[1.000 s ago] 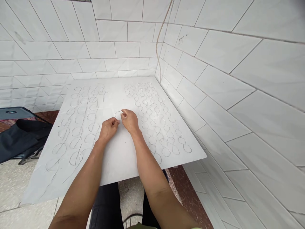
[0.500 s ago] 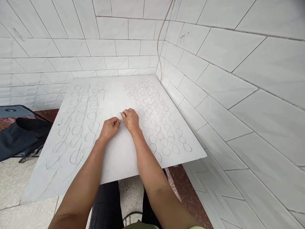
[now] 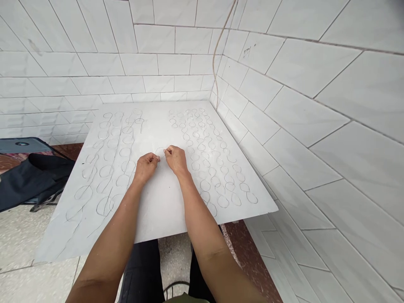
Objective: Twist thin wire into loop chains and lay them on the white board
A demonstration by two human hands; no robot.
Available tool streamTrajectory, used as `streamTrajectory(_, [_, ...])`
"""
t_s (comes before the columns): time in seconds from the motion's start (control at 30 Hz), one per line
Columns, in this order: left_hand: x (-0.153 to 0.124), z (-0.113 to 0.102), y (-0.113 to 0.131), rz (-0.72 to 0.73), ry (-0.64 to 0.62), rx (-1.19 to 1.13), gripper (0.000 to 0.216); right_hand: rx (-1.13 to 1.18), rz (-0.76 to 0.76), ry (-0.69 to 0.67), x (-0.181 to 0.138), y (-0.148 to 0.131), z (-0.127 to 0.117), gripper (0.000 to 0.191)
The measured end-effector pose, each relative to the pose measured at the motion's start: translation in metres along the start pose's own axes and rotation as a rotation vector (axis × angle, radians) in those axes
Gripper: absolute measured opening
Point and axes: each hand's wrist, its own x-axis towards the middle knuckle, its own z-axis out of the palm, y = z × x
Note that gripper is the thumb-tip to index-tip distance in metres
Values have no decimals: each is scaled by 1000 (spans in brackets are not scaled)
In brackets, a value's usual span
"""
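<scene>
My left hand (image 3: 147, 166) is closed in a pinch above the middle of the white board (image 3: 158, 219). To its right, my right hand (image 3: 175, 159) pinches with thumb and forefinger. A thin dark strand (image 3: 159, 148) arcs between the two sets of fingertips; wire or thread, I cannot tell which. On the board's right half lie several similar thin loops (image 3: 223, 200), many shaped like figure eights. Larger thin rings (image 3: 83, 192) lie in rows on the left, with long wavy strands running across them. My left forearm covers part of these.
White tiled walls (image 3: 315, 139) meet behind and to the right of the board. A beige cable (image 3: 214, 63) hangs down the corner. At the left, dark cloth (image 3: 38, 179) lies over a blue-grey chair (image 3: 25, 145). My legs are under the board's near edge.
My hands have moved slightly apart, and the strand between them shows as a wider arc. The whole view has shifted a little; the loops on the board look unchanged.
</scene>
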Motion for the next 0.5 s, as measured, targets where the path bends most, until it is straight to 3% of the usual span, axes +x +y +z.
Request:
streamTrajectory(0.13, [-1, 0, 3, -38, 37, -46, 21, 127, 79, -17, -1, -1, 2, 31])
streamTrajectory(0.3, [0, 1, 4, -76, 58, -114, 22, 97, 81, 4, -2, -4, 8, 30])
streamTrajectory(0.5, [3, 1, -3, -47, 34, -175, 27, 306, 70, -36, -2, -5, 9, 12])
